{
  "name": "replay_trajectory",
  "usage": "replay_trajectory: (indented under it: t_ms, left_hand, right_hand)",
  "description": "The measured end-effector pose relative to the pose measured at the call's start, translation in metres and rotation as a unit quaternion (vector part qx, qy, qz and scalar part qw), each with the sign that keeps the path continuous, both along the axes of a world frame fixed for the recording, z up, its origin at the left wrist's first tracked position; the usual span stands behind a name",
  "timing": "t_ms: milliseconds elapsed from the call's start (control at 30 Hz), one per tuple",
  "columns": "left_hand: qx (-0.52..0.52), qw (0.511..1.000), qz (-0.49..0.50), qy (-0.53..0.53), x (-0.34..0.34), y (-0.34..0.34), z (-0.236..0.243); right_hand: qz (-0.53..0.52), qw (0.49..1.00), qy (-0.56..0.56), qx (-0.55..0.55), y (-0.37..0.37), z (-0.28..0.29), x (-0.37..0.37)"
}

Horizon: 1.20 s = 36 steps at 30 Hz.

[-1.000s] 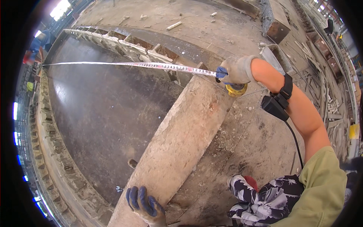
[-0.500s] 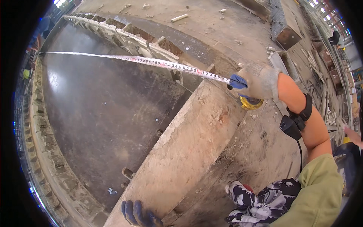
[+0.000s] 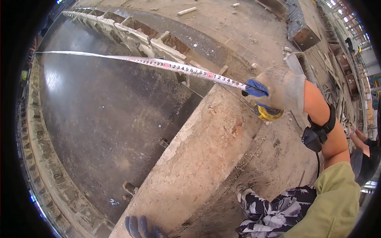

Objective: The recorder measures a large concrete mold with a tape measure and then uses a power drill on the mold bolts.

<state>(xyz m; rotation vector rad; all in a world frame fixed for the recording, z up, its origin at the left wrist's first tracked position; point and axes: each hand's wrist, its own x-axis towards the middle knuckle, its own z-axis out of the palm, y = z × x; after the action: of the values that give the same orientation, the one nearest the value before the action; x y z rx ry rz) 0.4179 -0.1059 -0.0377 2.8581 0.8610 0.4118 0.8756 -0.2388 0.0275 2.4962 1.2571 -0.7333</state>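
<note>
My right hand point(image 3: 279, 89), in a grey glove with blue fingertips, is closed around a tape measure point(image 3: 270, 113) with a yellow case. Its long white blade point(image 3: 184, 69) runs taut across the panel to the far left; the hand hides where it enters the case. Beneath the hand lies the upper end of a wide, dusty, plaster-crusted beam point(image 3: 198, 154). At the bottom edge, my left hand point(image 3: 142, 227), also gloved, rests on the beam with its fingers stretched out and nothing in them. Part of that hand is cut off by the frame.
Left of the beam lies a large dark, smooth panel point(image 3: 115, 131), bordered by notched rails point(image 3: 51, 158). Metal beams point(image 3: 303, 33) and scraps line the floor at upper right. Another person point(image 3: 363, 154) is at the right edge. Rubble and a pale stick point(image 3: 186, 11) lie on the floor.
The view has shifted slightly. My right hand appears a little farther right, still holding the tape measure with its blade out. More of the other person shows at the right edge.
</note>
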Motion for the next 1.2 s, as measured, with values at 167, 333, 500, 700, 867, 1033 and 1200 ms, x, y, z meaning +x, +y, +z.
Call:
replay_trajectory:
  t_ms: [167, 333, 500, 700, 867, 1033, 1200]
  left_hand:
    - [0.0, 1.0, 0.004, -0.006, 0.0018, 0.0003, -0.0006]
    - [-0.004, 1.0, 0.001, -0.007, 0.0017, 0.0005, -0.0012]
    - [-0.003, 1.0, 0.004, -0.009, 0.0012, 0.0004, -0.0019]
    - [-0.009, 1.0, 0.011, -0.01, 0.0003, -0.0005, -0.0012]
    - [-0.01, 1.0, 0.015, -0.009, -0.0001, -0.0006, -0.0005]
    - [-0.02, 0.999, 0.03, 0.005, -0.0023, -0.0019, 0.0004]
    - [-0.01, 1.0, 0.019, 0.0, -0.0067, -0.0002, -0.0007]
  right_hand:
    - [-0.007, 1.0, 0.002, -0.016, 0.0006, -0.0012, 0.0016]
    - [-0.006, 1.0, -0.01, -0.026, 0.0012, -0.0019, 0.0011]
    - [-0.012, 0.999, -0.006, -0.044, 0.0024, -0.0011, 0.0012]
    - [0.002, 0.999, -0.004, -0.04, 0.002, -0.001, 0.0012]
    - [0.014, 1.0, -0.002, -0.019, 0.0011, -0.0003, 0.0006]
    - [-0.013, 1.0, 0.004, -0.015, 0.0012, 0.0023, -0.0019]
    - [-0.004, 1.0, -0.008, 0.001, -0.0007, -0.0003, -0.0036]
